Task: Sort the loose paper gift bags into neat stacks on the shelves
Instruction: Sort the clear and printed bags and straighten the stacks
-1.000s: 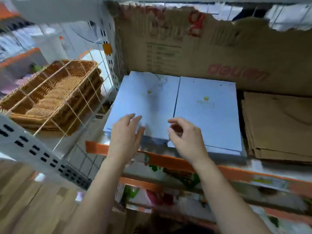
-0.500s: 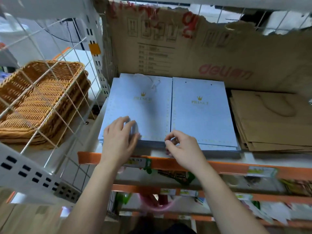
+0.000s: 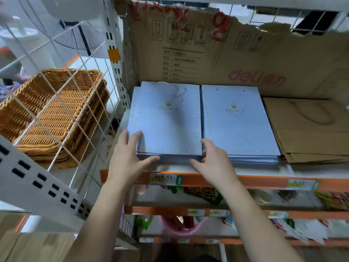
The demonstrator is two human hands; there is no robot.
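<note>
Straight-fingered left hand [image 3: 130, 157] pressing against left edge of blue bag stack [image 3: 168, 125]; right hand [image 3: 213, 161] gripping its front right corner, fingers curled. Stack lying on bench [image 3: 264, 181].

Shelf stock: colours and patterns
Gift bags [image 3: 166, 127]: pale blue, gold crown, gold dotted border. Kraft bags [image 3: 309, 133]: plain brown. Basket [image 3: 52, 114]: tan weave. Counter edge [image 3: 264, 181]: orange. Cardboard [image 3: 217, 59]: brown, red lettering.

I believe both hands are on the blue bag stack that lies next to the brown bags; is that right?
Not quite. The head view shows the left hand and right hand on the blue stack farther from the brown bags; the other blue stack lies next to them.
</note>
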